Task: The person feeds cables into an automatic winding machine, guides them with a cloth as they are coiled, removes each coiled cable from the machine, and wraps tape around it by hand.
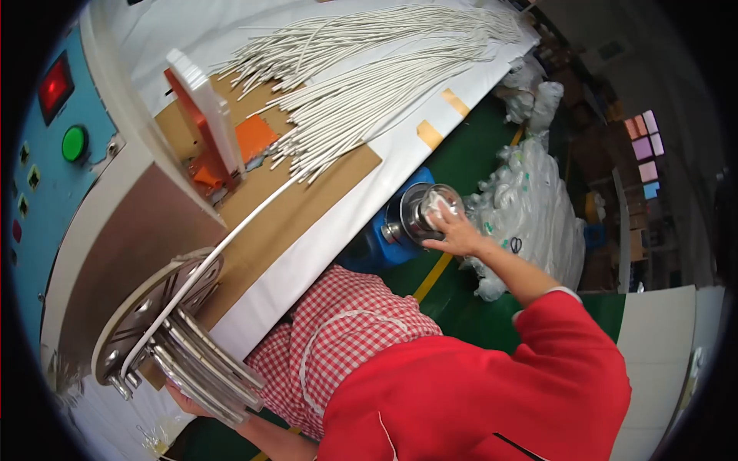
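Observation:
My right hand [455,230] is at a round metal bowl [419,209] on a blue container [377,244], with its fingers over some white material [440,206]. At the lower left, my left hand [184,401] is at the underside of a round metal wheel fixture [157,315] with curved metal bars [211,357]; its fingers are mostly hidden behind the bars. A white cable [242,224] runs from the fixture up to a large bundle of white cables [346,104] on the table.
A machine panel [84,100] with red and green buttons stands at the left. An upright orange and white part [204,115] is on the brown board [307,203]. Plastic-wrapped bundles [530,207] lie on the green floor [461,296] at the right.

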